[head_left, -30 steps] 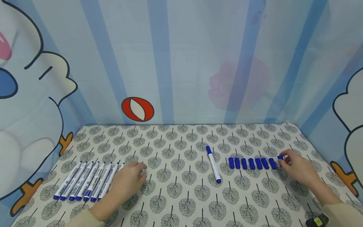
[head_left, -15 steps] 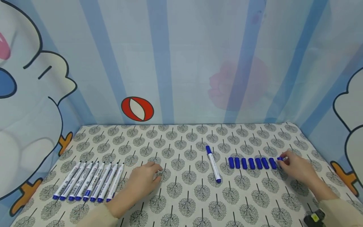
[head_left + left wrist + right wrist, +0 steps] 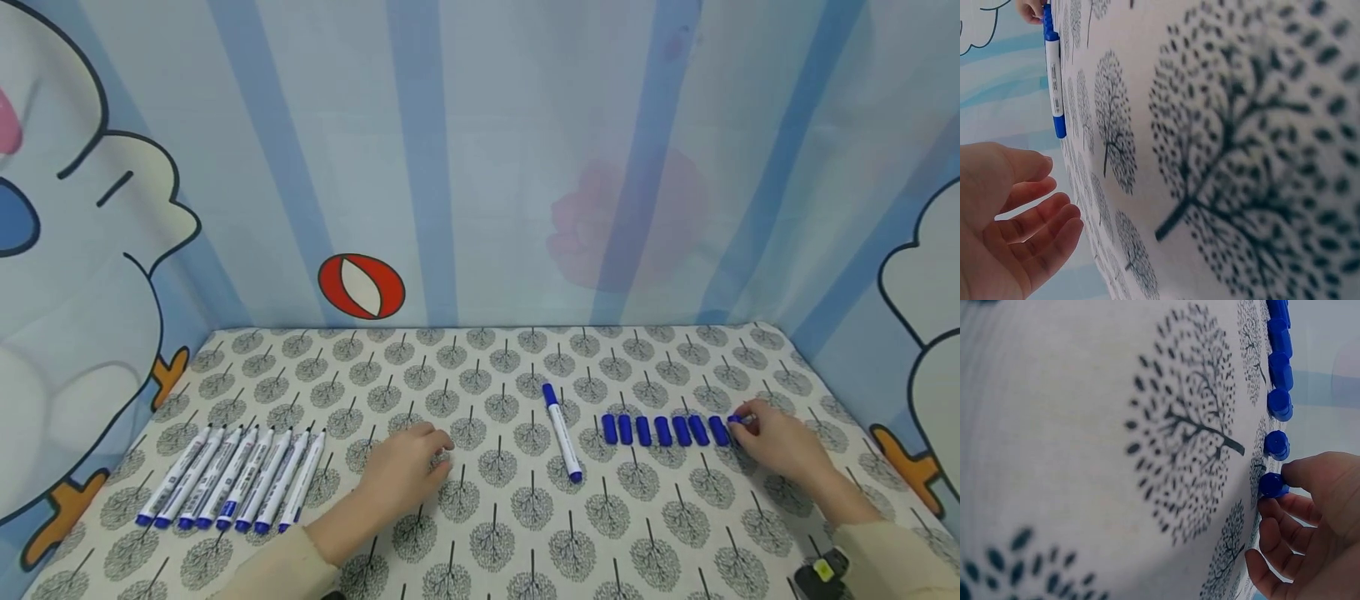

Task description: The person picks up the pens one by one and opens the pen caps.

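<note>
My right hand (image 3: 780,442) pinches a blue marker cap (image 3: 1272,485) between thumb and fingers, at the right end of a row of several blue caps (image 3: 662,432) on the cloth. Over the middle-left of the table my left hand (image 3: 408,467) is held with relaxed, slightly bent fingers and nothing in them. A capped white marker (image 3: 562,433) with a blue cap lies between the two hands. To the left, several uncapped markers (image 3: 243,479) lie side by side, dark tips pointing away. In the left wrist view, the left palm (image 3: 997,212) shows near the capped marker (image 3: 1055,75).
A cloth with printed trees (image 3: 480,546) covers the table. Behind it hangs a striped blue curtain (image 3: 495,167) with cartoon figures and a red ball print. A black device (image 3: 821,575) is strapped at the right wrist.
My left hand has moved right, away from the uncapped markers, uncovering the last one in their row. My right hand has shifted slightly left, bringing its cap closer to the row of caps.
</note>
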`<state>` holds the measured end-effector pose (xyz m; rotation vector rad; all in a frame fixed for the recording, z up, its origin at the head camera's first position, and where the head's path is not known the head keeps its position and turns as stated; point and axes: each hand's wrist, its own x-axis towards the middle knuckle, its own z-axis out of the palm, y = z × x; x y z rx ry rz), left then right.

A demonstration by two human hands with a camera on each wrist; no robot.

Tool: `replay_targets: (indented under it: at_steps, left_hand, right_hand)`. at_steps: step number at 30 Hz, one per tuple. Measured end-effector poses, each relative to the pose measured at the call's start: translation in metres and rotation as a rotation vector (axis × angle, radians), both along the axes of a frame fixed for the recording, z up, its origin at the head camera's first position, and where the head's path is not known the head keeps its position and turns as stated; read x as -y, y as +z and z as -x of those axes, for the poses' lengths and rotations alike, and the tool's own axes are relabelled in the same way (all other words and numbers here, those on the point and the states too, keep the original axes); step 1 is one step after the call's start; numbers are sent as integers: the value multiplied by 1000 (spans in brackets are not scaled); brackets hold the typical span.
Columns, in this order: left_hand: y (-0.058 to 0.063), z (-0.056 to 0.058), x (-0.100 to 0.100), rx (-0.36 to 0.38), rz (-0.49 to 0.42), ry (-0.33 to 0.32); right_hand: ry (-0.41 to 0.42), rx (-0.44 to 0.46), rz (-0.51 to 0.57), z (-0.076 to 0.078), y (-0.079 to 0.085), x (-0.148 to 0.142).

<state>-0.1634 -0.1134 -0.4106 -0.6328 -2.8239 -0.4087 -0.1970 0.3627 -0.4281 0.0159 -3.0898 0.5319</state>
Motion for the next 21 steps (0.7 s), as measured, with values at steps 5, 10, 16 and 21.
replay_targets:
  at_steps: [5,10,16,21]
  left_hand:
    - [1,1,-7,11,-6,-21]
    - [2,1,-8,17,-24,-36]
    - [-1,0,-9,38,-42,-54]
    - [-3,0,-10,30,-52,-69]
  right_hand:
    - [21,2,13,0,0,-1]
    - [25,-2,15,1,0,1]
    - [0,3,3,1,1,2]
    - [-24,28,1,1,2,2]
